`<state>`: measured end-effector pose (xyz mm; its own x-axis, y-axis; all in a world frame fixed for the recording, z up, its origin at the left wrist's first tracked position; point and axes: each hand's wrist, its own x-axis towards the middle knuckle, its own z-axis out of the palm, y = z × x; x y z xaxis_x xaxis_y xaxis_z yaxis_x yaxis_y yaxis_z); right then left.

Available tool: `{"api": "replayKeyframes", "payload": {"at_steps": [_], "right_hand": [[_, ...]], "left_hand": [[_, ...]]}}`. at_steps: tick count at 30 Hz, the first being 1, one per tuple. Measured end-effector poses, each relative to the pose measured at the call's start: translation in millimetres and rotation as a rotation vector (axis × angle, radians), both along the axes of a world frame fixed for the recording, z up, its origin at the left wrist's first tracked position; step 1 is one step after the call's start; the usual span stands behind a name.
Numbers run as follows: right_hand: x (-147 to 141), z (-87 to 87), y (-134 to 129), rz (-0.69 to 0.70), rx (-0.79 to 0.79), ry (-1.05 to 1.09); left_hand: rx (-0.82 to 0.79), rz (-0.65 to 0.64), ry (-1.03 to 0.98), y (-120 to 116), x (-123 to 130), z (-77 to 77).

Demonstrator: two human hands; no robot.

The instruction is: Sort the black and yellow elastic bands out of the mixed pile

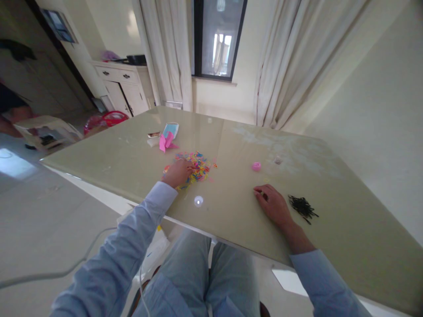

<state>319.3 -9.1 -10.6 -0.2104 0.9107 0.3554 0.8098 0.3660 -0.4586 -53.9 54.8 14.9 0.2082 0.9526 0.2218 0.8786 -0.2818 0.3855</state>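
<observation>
Toward the near edge of the table (231, 193), left of its middle, lies the pile of small colourful bands (198, 167) — the left hand (178, 173) rests on it, fingertips among the pieces, though whether they grip any I cannot tell. Just beyond sits a folded pink piece (167, 141). Farther right along that edge, the right hand (271, 203) lies with fingers curled — between a pink ring-shaped item (256, 166) and a heap of black pieces (302, 208).

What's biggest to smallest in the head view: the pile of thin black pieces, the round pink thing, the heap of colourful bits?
Heap of colourful bits
Pile of thin black pieces
Round pink thing
</observation>
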Motion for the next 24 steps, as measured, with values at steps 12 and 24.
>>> {"api": "replayKeyframes", "payload": {"at_steps": [12, 24], "right_hand": [[-2, 1.1, -2, -0.006, -0.007, -0.010], [-1, 2.3, -2, 0.012, 0.005, -0.006]], "left_hand": [[0.082, 0.034, -0.095, -4, -6, 8.9], [0.038, 0.092, -0.421, -15, -6, 20.1]]}}
